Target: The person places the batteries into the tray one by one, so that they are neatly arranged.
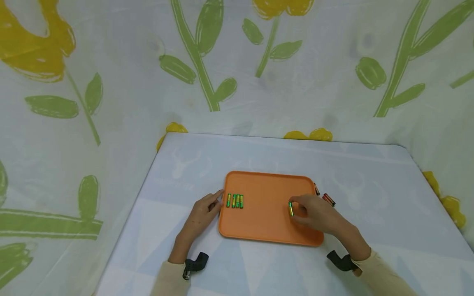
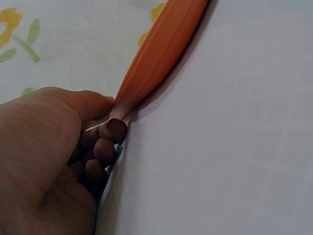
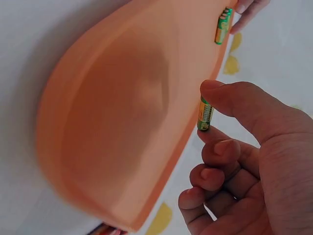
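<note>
My right hand point(image 1: 314, 211) pinches a green and yellow battery point(image 1: 291, 209) between thumb and index finger, above the right part of an orange tray point(image 1: 266, 235). In the right wrist view this battery point(image 3: 205, 115) stands nearly upright in that pinch, the other fingers loosely curled. On the tray's left side, several matching batteries point(image 1: 238, 201) lie in a row, set side by side. At the tray's left edge my left hand point(image 1: 201, 213) holds the rim; the left wrist view shows the thumb and curled fingers point(image 2: 104, 149) meeting at the orange rim point(image 2: 156, 54).
Beyond the tray's right edge, red and dark batteries point(image 1: 328, 200) lie on the pale patterned tablecloth point(image 1: 370, 181), one point(image 1: 316, 189) close to the rim. A wall covering point(image 1: 296, 94) with green leaves and yellow flowers rises behind and beside the table.
</note>
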`<action>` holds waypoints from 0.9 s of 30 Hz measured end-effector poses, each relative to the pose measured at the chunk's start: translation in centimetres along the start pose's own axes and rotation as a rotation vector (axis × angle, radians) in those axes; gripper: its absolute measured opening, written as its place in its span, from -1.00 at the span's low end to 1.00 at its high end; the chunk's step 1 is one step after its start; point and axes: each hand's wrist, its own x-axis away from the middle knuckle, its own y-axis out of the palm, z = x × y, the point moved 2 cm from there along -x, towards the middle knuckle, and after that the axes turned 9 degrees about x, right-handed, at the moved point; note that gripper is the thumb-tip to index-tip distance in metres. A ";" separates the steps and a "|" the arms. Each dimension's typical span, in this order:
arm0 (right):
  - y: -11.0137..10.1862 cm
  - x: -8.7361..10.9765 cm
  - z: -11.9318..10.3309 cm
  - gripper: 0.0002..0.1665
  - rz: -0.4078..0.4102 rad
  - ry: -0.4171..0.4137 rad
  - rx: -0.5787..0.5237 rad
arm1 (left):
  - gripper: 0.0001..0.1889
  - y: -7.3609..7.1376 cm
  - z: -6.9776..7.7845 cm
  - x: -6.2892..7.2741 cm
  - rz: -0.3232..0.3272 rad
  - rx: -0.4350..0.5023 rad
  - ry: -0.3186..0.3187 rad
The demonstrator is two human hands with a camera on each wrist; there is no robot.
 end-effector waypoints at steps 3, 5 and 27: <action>0.3 -0.7 -0.6 -0.56 0.000 -0.002 -0.025 | -0.53 0.1 -0.2 0.0 0.003 -0.005 -0.011; 0.5 -1.2 -1.0 -0.57 -0.002 -0.006 -0.038 | -0.53 0.0 -0.2 0.0 0.003 -0.005 -0.015; 1.8 -4.9 -4.8 -0.54 -0.021 0.017 -0.055 | -0.53 0.0 -0.1 -0.1 -0.004 -0.001 0.012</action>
